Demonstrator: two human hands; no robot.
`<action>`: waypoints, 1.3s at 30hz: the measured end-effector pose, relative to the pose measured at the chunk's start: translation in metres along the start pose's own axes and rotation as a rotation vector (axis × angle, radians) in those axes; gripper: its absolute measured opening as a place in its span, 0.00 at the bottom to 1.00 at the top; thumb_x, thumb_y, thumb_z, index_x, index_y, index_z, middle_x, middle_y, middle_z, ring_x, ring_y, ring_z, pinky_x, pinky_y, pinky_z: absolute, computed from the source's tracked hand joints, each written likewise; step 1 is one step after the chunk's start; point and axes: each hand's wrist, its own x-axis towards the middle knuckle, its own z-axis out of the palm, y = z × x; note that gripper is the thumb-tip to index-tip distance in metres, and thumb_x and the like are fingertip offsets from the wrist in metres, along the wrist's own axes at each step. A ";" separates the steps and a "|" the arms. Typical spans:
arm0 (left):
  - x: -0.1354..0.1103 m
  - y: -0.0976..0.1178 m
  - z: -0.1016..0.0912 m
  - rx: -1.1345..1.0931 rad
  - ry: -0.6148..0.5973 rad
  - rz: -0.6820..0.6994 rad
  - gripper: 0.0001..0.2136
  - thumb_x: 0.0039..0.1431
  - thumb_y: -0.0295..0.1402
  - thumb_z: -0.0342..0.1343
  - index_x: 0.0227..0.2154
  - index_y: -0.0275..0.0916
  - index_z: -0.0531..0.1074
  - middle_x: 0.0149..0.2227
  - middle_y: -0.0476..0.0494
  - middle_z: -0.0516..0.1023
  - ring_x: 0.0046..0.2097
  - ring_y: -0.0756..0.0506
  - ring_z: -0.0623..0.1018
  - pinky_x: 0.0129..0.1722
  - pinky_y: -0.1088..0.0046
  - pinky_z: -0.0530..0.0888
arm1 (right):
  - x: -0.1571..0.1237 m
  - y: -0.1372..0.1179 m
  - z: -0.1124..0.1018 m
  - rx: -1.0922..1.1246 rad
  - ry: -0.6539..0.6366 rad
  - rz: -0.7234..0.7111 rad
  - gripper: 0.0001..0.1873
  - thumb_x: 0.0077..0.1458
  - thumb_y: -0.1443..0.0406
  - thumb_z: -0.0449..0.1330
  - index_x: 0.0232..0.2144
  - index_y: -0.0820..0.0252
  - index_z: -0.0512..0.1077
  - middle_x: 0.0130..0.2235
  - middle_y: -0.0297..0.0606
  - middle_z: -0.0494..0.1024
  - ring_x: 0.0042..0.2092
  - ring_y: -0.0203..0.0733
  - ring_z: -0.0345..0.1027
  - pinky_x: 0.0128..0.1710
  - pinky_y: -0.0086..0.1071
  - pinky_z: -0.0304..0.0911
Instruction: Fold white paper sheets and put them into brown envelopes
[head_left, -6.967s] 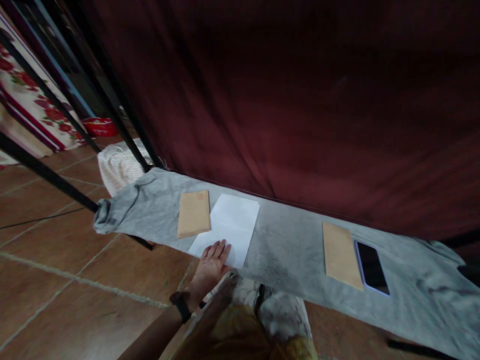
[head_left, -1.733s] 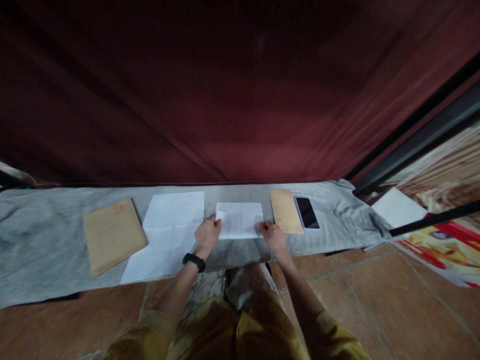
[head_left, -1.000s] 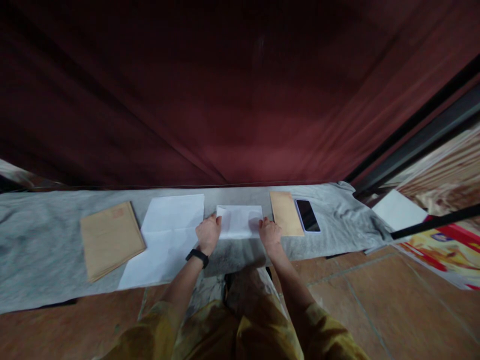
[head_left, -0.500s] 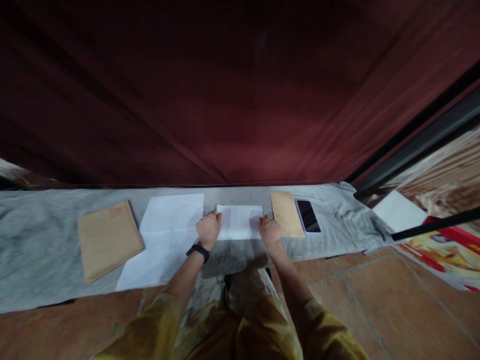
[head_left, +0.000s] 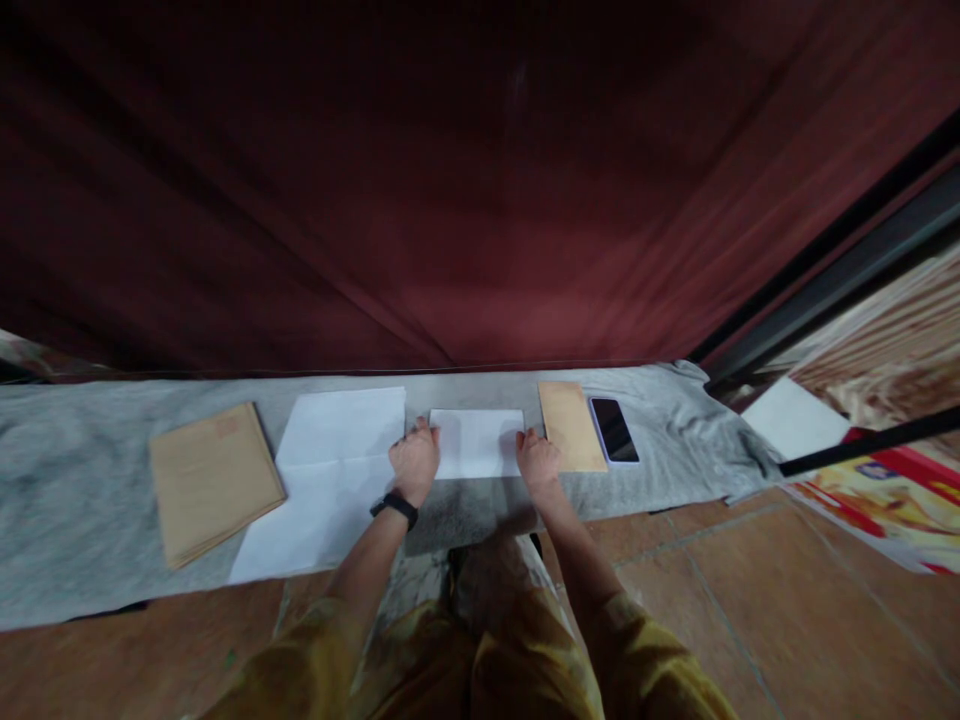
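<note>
A folded sheet of white paper (head_left: pixel 478 444) lies flat on the grey cloth right in front of me. My left hand (head_left: pixel 415 460), with a dark band on its wrist, is closed at the left edge of that paper. At the opposite edge, my right hand (head_left: pixel 538 460) is closed too, with its thumb on the paper. Larger white sheets (head_left: pixel 337 460) with a crease across them spread out to the left. Just beyond my right hand is a single brown envelope (head_left: pixel 576 428), with a phone (head_left: pixel 615 430) beside it.
A stack of brown envelopes (head_left: pixel 217 485) overlaps the larger sheets at the left. The grey cloth (head_left: pixel 67 480) covers a long narrow surface below a dark red curtain (head_left: pixel 480 200). A dark metal frame (head_left: pixel 825 270) and a colourful printed box (head_left: pixel 892 495) are at the right.
The view has shifted very slightly. Both hands stay at the two edges of the folded paper, with hardly any movement.
</note>
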 end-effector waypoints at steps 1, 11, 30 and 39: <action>-0.005 0.001 -0.001 0.016 0.037 0.030 0.20 0.71 0.36 0.40 0.55 0.29 0.69 0.44 0.26 0.80 0.49 0.34 0.81 0.50 0.57 0.73 | 0.000 0.000 0.000 -0.006 0.005 0.010 0.21 0.71 0.58 0.49 0.49 0.69 0.73 0.40 0.60 0.82 0.43 0.53 0.79 0.43 0.42 0.72; -0.077 0.030 0.045 -0.097 0.135 0.505 0.25 0.71 0.40 0.42 0.68 0.39 0.59 0.72 0.38 0.57 0.73 0.37 0.54 0.70 0.51 0.55 | 0.001 0.002 0.003 -0.009 0.025 0.032 0.22 0.72 0.60 0.43 0.49 0.67 0.74 0.41 0.56 0.82 0.44 0.51 0.79 0.45 0.40 0.71; -0.076 0.022 0.062 0.007 0.072 0.514 0.26 0.68 0.30 0.42 0.68 0.39 0.59 0.72 0.36 0.54 0.73 0.37 0.52 0.70 0.49 0.53 | -0.054 -0.021 0.036 0.213 0.181 -0.444 0.25 0.72 0.58 0.46 0.66 0.58 0.64 0.69 0.45 0.62 0.70 0.48 0.53 0.68 0.47 0.49; -0.086 0.003 0.055 -0.033 0.164 0.288 0.29 0.70 0.38 0.40 0.67 0.22 0.57 0.70 0.23 0.57 0.72 0.35 0.57 0.69 0.53 0.57 | -0.054 -0.005 0.047 0.141 0.276 -0.297 0.28 0.72 0.56 0.48 0.68 0.61 0.59 0.70 0.51 0.59 0.69 0.51 0.54 0.67 0.48 0.50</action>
